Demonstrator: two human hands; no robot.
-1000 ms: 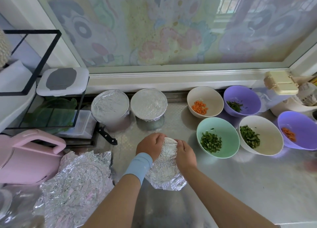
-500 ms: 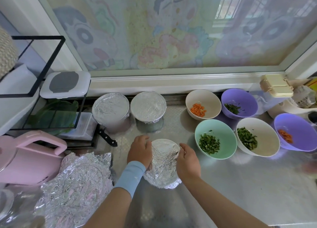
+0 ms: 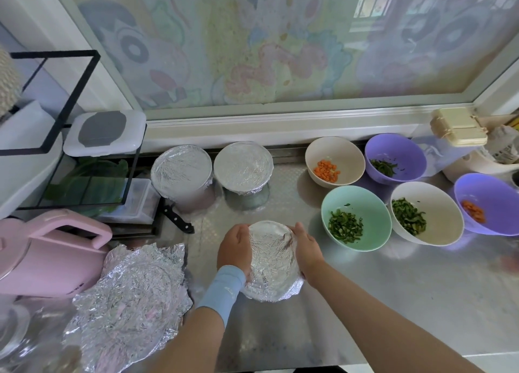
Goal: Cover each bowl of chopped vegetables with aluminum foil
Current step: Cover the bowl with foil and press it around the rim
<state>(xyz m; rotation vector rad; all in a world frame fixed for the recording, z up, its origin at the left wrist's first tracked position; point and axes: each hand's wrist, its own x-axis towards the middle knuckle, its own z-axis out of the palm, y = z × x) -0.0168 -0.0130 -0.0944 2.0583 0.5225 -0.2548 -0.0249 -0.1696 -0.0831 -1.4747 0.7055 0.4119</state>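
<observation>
A foil-covered bowl (image 3: 271, 260) stands on the steel counter in front of me. My left hand (image 3: 234, 250) cups its left side and my right hand (image 3: 307, 250) cups its right side, both wrapped around the foil at the rim. Two other foil-covered bowls (image 3: 182, 168) (image 3: 243, 166) stand at the back. Uncovered bowls sit to the right: a beige one with carrot (image 3: 348, 153), a purple one with greens (image 3: 407, 153), a mint one with greens (image 3: 373, 204), a white one with greens (image 3: 441, 204) and a purple one with carrot (image 3: 494, 195).
Crumpled foil sheets (image 3: 132, 294) lie at the near left beside a pink kettle (image 3: 47, 254). A black rack (image 3: 70, 148) with containers and a knife handle (image 3: 177, 218) stand at the left. A beige box (image 3: 459, 131) sits at the far right. The window sill runs behind.
Both hands slid from the bowl's top down to its sides and now lie lower along the rim. The bowl stays in place.
</observation>
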